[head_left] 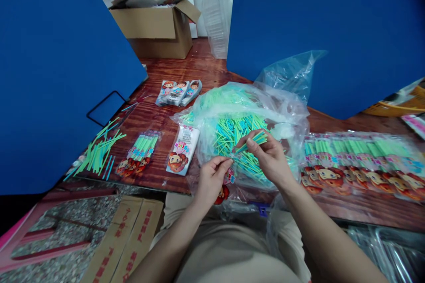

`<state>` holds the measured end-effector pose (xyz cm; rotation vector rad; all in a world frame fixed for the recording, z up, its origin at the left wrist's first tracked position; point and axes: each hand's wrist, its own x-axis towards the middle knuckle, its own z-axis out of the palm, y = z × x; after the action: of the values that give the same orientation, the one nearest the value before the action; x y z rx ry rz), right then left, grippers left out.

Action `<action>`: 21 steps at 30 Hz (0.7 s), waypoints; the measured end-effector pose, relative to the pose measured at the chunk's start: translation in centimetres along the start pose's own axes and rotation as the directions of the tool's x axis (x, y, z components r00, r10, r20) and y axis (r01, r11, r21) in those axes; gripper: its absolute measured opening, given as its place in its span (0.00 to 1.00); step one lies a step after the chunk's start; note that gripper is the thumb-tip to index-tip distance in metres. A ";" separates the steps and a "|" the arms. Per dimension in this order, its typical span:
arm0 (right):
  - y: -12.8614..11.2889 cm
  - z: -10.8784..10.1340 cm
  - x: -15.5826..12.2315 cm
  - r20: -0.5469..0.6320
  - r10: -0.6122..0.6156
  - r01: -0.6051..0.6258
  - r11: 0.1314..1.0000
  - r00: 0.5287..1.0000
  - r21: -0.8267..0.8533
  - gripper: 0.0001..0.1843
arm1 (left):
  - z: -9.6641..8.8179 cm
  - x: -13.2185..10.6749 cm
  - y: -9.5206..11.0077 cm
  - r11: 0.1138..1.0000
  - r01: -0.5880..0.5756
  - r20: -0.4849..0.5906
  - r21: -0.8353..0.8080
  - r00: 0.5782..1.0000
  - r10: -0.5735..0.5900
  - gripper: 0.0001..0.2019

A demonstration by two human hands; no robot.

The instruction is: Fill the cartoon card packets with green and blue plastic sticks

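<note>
My right hand (272, 159) is closed around a small bundle of thin green and blue sticks (260, 138). The bundle's lower left end meets the mouth of a clear printed packet (229, 177). My left hand (214, 174) pinches that packet near its top edge; its cartoon print hangs below my fingers. Both hands are over a large open plastic bag (288, 108) full of loose green and blue sticks (229, 135). Left of the bag lies a stack of flat printed packets (183, 150). How far the sticks reach inside the held packet is hard to see.
Filled packets overlap in a long row (358, 163) on the right; a smaller filled pile (138, 152) lies left. Loose sticks (99, 150) are at the left edge. Printed packets (175, 93) and a cardboard box (156, 26) stand farther back. Blue panels (325, 31) border the table (212, 68).
</note>
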<state>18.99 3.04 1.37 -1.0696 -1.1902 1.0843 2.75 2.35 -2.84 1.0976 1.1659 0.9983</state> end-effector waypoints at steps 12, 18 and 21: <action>1.1 0.4 1.0 0.037 0.162 -0.152 0.970 0.986 -0.191 0.20 | -0.2 0.4 0.4 0.998 -0.062 -0.052 -0.016 0.997 0.061 0.11; 0.3 0.7 0.8 0.034 0.140 -0.132 0.976 0.990 -0.172 0.20 | -0.3 0.5 0.4 0.987 0.061 -0.047 -0.150 0.997 -0.069 0.14; 0.5 0.8 0.8 0.017 0.145 -0.139 0.973 0.989 -0.185 0.17 | -0.4 0.5 0.4 0.976 0.090 -0.051 -0.198 0.993 -0.102 0.14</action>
<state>18.17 3.92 1.06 -1.3007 -1.2719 1.1196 2.36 2.99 -2.60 0.8530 1.1328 1.0524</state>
